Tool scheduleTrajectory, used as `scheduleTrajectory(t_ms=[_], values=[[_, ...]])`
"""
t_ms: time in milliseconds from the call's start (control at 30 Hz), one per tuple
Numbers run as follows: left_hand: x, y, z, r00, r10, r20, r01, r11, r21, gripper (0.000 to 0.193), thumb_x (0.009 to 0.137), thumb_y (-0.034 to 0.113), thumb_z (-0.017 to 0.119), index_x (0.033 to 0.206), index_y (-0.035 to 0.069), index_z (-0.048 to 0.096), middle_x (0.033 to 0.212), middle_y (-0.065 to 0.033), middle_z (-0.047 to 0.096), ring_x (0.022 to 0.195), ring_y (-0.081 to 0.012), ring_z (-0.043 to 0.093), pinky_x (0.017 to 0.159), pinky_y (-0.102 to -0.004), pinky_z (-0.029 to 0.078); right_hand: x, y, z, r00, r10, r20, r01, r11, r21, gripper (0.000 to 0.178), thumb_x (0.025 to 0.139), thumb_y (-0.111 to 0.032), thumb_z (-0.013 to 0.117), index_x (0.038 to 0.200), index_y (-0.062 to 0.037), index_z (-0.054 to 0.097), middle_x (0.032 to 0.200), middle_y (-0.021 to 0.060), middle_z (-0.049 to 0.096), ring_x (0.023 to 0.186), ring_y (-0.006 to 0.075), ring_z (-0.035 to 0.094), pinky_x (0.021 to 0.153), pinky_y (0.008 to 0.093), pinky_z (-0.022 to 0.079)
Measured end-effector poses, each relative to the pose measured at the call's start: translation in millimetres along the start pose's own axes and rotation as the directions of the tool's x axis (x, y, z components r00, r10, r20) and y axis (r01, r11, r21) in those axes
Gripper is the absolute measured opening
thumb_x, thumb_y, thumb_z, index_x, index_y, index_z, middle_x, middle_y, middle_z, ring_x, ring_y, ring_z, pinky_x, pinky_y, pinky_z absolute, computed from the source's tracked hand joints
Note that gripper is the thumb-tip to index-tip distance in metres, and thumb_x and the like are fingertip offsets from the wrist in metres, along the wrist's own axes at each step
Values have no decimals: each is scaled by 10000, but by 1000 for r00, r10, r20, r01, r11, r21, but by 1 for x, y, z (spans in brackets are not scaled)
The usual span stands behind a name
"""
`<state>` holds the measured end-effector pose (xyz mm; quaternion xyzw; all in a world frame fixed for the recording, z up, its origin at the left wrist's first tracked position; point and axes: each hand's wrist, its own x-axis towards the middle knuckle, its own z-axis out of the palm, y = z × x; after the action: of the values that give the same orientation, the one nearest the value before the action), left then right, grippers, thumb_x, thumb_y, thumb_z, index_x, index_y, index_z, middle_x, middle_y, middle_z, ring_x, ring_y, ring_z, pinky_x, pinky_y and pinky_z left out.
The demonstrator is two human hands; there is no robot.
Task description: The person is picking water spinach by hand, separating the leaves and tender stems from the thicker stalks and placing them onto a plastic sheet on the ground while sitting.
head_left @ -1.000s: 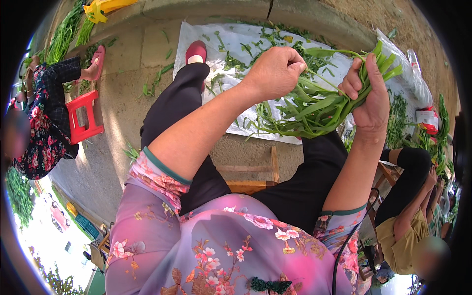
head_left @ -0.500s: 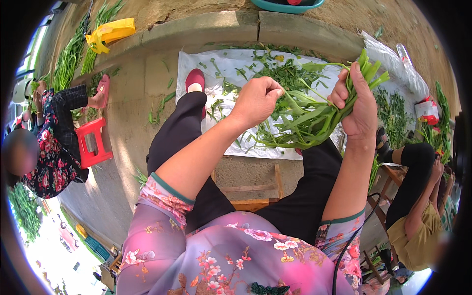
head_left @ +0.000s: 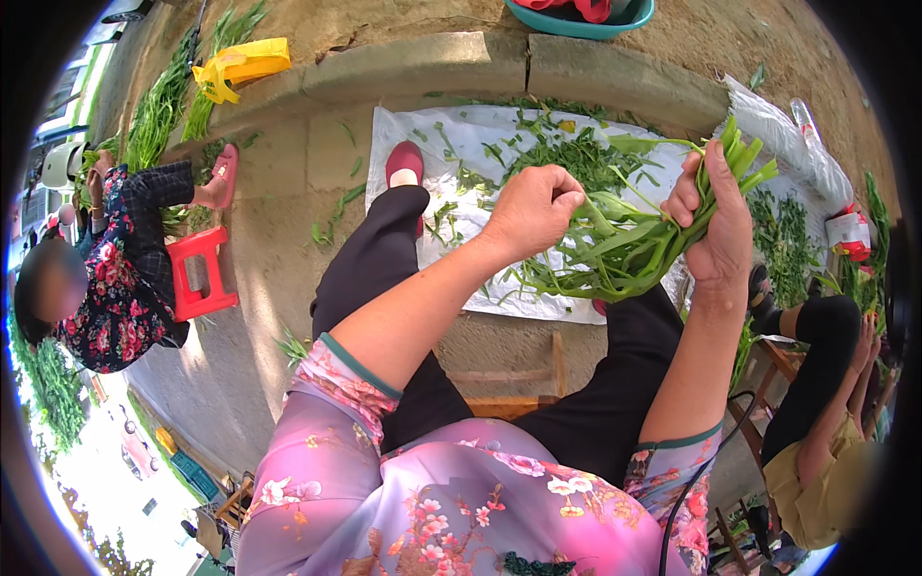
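Your right hand (head_left: 715, 226) was clamped around the bunch of green stalks (head_left: 624, 245), cut ends sticking up past your knuckles, leaves trailing down toward the white sheet (head_left: 451, 154). Your left hand (head_left: 533, 206) was closed on a leaf just beside that grip. To strip cleanly, I'd judge you needed the right fist tight and the left pulling away along the stalk, dropping scraps onto the sheet below.

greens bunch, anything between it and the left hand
Nothing visible. The right hand grips the greens bunch, and the left hand is closed right on its leaves, with no other thing between them.
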<state>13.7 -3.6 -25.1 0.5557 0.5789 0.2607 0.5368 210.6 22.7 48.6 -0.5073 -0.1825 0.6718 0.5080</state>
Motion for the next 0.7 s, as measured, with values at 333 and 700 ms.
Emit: scheduleTrajectory(t_ms=[333,700], values=[[0,10,-18,1000,-5,-17,4,1000,-14,151,873,141,627,902,-4,657,764,-5,613,694,-64,510,641,-238,438,1,0,-3,996,53,71,-53,999,3,296,949,-368,525,867,-83,538,568,-18,408,451,88,362,501,229,316],[-2,20,-20,980,172,-98,-183,976,-119,135,885,49,597,1003,16,653,925,-25,635,835,-88,570,763,-251,469,-1,1,3,993,89,82,-88,996,-16,314,947,-372,527,856,-72,546,565,-17,413,448,88,363,490,236,313]])
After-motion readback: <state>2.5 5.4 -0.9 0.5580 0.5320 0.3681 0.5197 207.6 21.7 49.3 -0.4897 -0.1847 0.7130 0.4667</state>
